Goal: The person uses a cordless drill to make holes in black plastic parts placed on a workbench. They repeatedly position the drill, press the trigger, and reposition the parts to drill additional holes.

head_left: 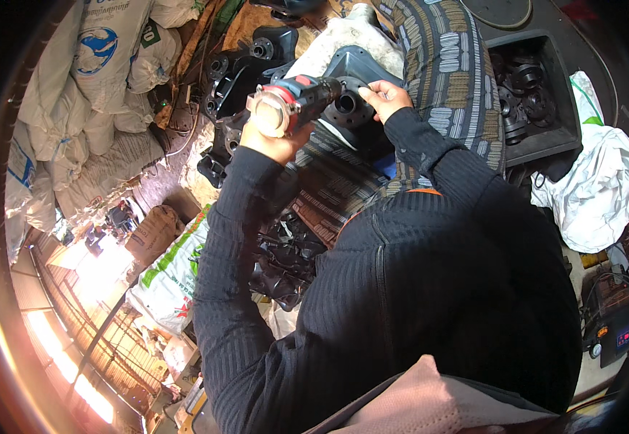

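Note:
My left hand [280,145] is wrapped round a red and grey cordless drill [296,98], whose dark chuck points at a black part [361,116] with a round flange and a central hole. That part rests by my lap, against a white cloth or sack [347,36]. At the flange's upper right edge, the fingers of my right hand [388,100] are pinched together. Whatever they hold is too small to make out. Patterned cloth [452,65] covers my legs on both sides of the part.
Several similar black parts [260,50] lie to the left, and more dark pieces [285,264] are heaped beside my left arm. A black crate [539,148] of round dark parts stands at right, near a white bag [597,188]. Stacked sacks [104,87] fill the far left.

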Demonstrator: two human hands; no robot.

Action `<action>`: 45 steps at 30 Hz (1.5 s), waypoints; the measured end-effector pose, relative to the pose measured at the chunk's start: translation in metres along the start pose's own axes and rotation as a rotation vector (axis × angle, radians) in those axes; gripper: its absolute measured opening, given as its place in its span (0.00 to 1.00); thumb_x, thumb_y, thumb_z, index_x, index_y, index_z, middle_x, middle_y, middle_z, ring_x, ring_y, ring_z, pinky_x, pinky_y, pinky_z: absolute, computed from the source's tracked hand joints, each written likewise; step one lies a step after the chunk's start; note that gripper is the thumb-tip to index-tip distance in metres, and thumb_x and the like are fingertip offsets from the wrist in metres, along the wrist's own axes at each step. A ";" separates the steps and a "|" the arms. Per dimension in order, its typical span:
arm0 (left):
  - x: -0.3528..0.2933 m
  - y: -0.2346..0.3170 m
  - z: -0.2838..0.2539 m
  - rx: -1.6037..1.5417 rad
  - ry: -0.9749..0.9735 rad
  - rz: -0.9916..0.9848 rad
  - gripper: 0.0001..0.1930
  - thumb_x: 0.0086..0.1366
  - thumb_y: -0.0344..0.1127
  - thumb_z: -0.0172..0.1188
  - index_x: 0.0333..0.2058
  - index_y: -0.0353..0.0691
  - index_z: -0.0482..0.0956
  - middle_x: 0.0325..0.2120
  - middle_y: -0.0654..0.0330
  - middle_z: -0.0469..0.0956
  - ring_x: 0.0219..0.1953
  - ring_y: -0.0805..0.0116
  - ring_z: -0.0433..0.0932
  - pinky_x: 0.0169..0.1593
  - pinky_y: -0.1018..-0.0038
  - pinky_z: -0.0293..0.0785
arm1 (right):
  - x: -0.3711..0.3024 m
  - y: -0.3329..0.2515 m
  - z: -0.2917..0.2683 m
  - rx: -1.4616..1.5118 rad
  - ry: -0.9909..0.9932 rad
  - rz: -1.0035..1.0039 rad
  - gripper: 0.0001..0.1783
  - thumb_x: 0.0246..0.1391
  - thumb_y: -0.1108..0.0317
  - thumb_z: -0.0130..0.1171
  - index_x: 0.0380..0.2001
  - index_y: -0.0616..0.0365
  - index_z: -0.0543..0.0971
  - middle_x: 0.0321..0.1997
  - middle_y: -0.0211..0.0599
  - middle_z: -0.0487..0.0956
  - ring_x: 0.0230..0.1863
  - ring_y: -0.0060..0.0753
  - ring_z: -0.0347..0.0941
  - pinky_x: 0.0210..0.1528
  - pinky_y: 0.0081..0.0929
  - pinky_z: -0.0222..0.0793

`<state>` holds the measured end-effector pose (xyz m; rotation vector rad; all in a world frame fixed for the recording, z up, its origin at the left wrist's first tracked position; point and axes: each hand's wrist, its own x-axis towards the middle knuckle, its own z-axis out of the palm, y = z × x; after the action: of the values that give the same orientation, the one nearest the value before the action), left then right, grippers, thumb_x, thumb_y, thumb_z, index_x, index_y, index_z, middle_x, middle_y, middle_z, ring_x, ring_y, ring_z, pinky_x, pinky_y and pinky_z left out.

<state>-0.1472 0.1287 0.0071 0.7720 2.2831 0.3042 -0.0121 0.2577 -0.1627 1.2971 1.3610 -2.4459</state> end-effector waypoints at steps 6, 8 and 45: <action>0.000 0.008 -0.002 0.132 -0.031 0.151 0.22 0.50 0.43 0.66 0.42 0.41 0.76 0.39 0.54 0.78 0.42 0.57 0.77 0.49 0.68 0.73 | -0.002 0.010 -0.006 -0.020 -0.023 0.003 0.11 0.54 0.61 0.62 0.34 0.56 0.77 0.19 0.19 0.71 0.15 0.11 0.58 0.17 0.15 0.55; -0.001 0.001 -0.001 0.152 -0.082 0.129 0.19 0.50 0.42 0.66 0.40 0.41 0.78 0.37 0.55 0.79 0.40 0.57 0.78 0.47 0.68 0.74 | -0.001 0.014 -0.006 -0.037 -0.015 -0.036 0.10 0.54 0.62 0.62 0.33 0.56 0.77 0.18 0.18 0.70 0.15 0.10 0.57 0.17 0.15 0.52; -0.141 0.035 0.039 0.063 0.208 0.414 0.15 0.48 0.31 0.64 0.38 0.44 0.77 0.31 0.59 0.77 0.32 0.57 0.78 0.36 0.66 0.74 | -0.062 -0.028 -0.044 0.657 -0.499 0.162 0.16 0.61 0.72 0.45 0.52 0.64 0.69 0.49 0.44 0.75 0.54 0.40 0.72 0.55 0.41 0.71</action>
<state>-0.0231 0.0709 0.0700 1.3017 2.3165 0.5238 0.0444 0.2858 -0.1123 0.7124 0.3325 -2.9157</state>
